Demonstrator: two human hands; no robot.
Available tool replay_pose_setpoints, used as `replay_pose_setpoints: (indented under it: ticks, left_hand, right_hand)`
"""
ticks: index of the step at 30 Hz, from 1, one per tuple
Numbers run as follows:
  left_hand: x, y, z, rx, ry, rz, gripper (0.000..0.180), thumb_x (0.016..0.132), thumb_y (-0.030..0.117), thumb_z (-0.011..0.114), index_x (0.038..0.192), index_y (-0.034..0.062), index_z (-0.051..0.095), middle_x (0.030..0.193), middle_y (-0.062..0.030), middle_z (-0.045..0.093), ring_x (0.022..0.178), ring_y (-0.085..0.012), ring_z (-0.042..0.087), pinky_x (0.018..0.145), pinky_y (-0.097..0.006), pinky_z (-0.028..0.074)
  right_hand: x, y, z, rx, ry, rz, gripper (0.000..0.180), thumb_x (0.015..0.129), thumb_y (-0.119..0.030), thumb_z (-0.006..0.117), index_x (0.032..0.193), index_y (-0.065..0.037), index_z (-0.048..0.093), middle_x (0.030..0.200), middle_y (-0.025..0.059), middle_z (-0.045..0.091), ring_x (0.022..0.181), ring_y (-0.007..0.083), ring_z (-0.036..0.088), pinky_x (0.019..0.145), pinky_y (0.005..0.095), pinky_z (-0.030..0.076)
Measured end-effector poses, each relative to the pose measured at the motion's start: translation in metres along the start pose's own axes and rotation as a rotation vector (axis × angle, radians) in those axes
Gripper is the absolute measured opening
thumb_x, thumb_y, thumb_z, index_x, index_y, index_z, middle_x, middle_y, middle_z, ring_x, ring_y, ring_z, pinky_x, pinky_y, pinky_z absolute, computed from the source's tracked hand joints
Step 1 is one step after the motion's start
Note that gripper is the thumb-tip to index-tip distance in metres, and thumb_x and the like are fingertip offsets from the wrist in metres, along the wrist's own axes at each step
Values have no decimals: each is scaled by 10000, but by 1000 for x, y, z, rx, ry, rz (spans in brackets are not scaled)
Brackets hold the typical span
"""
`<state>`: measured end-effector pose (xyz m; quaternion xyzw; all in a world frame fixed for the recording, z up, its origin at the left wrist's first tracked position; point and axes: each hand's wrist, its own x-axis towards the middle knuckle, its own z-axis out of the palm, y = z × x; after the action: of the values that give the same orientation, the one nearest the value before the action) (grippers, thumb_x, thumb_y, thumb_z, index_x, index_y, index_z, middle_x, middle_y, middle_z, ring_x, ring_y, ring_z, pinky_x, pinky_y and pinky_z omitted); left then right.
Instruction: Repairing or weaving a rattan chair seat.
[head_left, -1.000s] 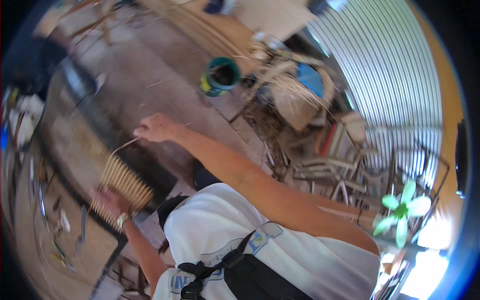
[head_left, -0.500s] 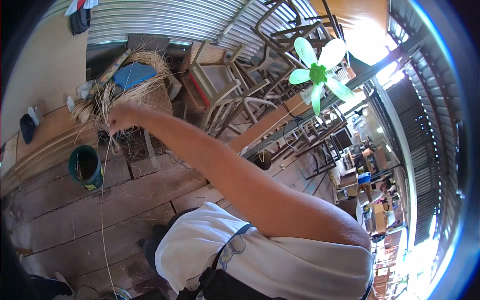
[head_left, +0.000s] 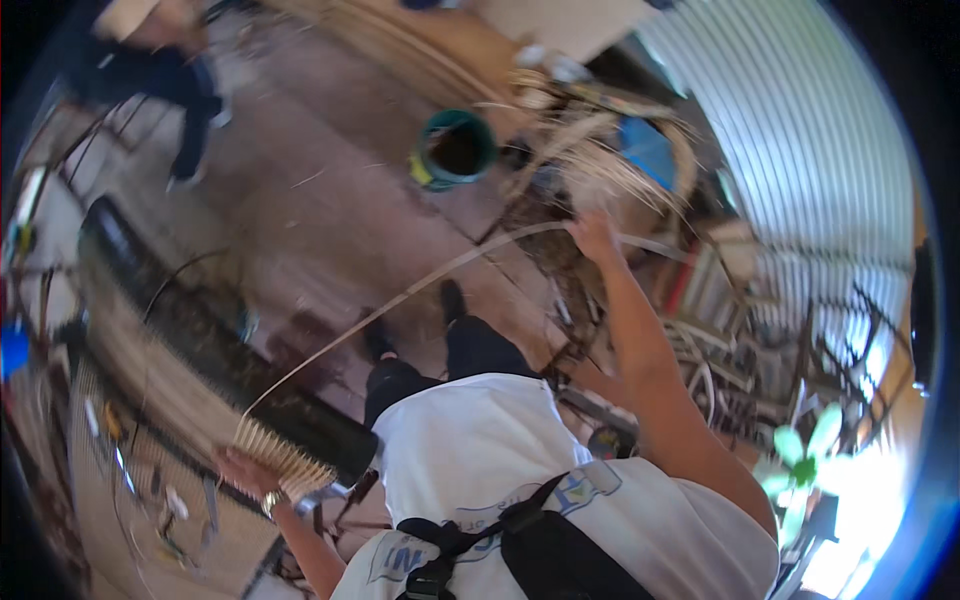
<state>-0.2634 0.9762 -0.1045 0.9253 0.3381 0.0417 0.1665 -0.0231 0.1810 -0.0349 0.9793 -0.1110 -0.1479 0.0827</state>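
My right hand [head_left: 592, 235], arm stretched forward and to the right, is closed on a pale cane strand [head_left: 440, 272]. The strand bows leftward across the floor and reaches a long bench-like piece [head_left: 165, 370] at the lower left, with pale wrapping or weaving along it. A short end of the strand sticks out past my right hand. My left hand [head_left: 245, 470], with a watch at the wrist, lies against the pale woven bands [head_left: 280, 460] at the near end of that piece. Its fingers look stretched out, though blurred.
A green bucket [head_left: 455, 150] stands on the plank floor ahead. Beyond my right hand lie loose fibres with a blue object [head_left: 648, 152]. Wooden chair frames [head_left: 715, 290] crowd the right side. A person in dark clothes [head_left: 160, 75] is at the upper left. Tools lie on a woven mat [head_left: 150, 500].
The view has swung left and down, bringing my left hand and the woven piece into sight. My right hand has moved back from the fibre pile, and the strand now arcs between both hands.
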Motion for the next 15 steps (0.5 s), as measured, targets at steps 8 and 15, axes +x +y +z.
replay_pose_setpoints:
  ticks: [8, 15]
  left_hand:
    - [-8, 123, -18, -371, 75, -243, 742, 1039, 563, 383, 1529, 6, 361, 1566, -232, 374, 1431, -402, 364, 1179, -453, 278]
    - [-18, 218, -19, 84, 29, -323, 932, 952, 671, 476, 1537, -34, 305, 1590, -246, 313, 1470, -404, 295, 1197, -475, 263]
  right_hand:
    - [-3, 40, 52, -39, -222, 19, 503, 857, -554, 674, 978, -68, 719, 1012, 195, 698, 993, 408, 656, 841, 518, 510]
    - [85, 81, 13, -169, -712, -23, 651, 872, -567, 671, 1225, -20, 668, 1301, 204, 607, 1223, 400, 568, 1041, 539, 443]
